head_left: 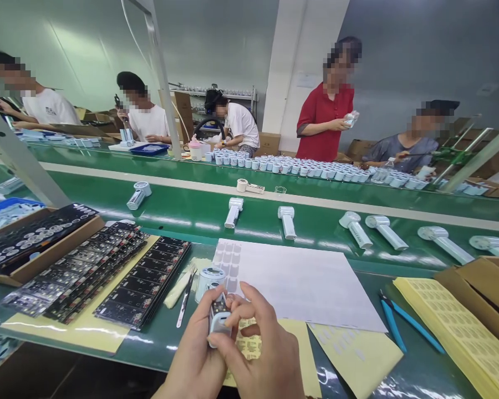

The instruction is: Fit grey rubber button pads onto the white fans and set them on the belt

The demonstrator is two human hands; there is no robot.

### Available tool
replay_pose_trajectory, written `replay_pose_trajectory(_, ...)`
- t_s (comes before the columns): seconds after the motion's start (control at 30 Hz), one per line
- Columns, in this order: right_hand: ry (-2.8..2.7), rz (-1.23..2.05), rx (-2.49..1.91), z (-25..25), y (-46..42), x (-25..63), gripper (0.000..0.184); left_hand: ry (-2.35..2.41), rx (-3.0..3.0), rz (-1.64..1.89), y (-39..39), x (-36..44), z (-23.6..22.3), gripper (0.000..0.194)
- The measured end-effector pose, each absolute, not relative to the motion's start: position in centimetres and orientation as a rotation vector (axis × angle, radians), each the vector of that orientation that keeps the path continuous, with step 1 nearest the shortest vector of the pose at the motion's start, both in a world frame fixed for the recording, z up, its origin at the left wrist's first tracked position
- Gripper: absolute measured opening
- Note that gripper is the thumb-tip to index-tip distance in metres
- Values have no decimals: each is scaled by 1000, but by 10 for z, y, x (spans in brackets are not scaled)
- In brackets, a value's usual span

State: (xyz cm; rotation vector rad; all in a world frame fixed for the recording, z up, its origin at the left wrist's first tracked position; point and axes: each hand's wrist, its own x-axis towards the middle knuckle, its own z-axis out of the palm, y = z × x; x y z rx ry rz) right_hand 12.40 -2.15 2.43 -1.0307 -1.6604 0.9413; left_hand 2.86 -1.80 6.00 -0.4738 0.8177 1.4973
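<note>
The left hand (196, 346) is closed around a light-blue handheld device (220, 324), which sits tilted between the two hands. The right hand (270, 349) has its thumb and a bent fingertip pressed on the near end of the device, its index finger arched above. A dark, patterned panel shows on the device's upper side, and its round head points away from the hands.

Beneath and just right of the hands lies a yellow label sheet (303, 346) on the green desk (149, 354). Beyond them is a large white sheet (295, 277) with grey shapes along its left edge. Just left of the device are metal tweezers (185, 299), beside a crumpled pale cloth (175, 289). Farther left lie stacks of black printed panels (143, 282) and an open cardboard box (95, 226). To the right are cutters with blue handles (394, 327) and a stack of yellow sheets (449, 332). Past the desk, similar devices (287, 224) lie spaced out along a green conveyor belt (191, 221); people sit or stand on its far side.
</note>
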Motion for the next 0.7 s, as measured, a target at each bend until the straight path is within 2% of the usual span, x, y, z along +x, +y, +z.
replay_pose_trajectory(0.07,-1625,903,-1061,21,-17,129,77,833,-517,1461,-19,30,65,16)
replay_pose_trajectory(0.13,-1489,1054,-1092,18,-9,138,79,876,-516,1422,-19,31,64,14)
replay_pose_trajectory(0.23,-1344,1239,-1116,6,2,164,52,1072,-286,1393,-23,31,50,9)
replay_pose_trajectory(0.33,-1494,1231,-1237,-12,4,195,27,1269,89,1376,-27,32,26,18)
replay_pose_trajectory(0.53,-1710,960,-1376,-30,-7,208,16,1341,373,1301,-31,32,-17,44)
replay_pose_trajectory(0.7,-1774,859,-1360,-35,1,196,17,1351,423,1303,-27,29,-30,54)
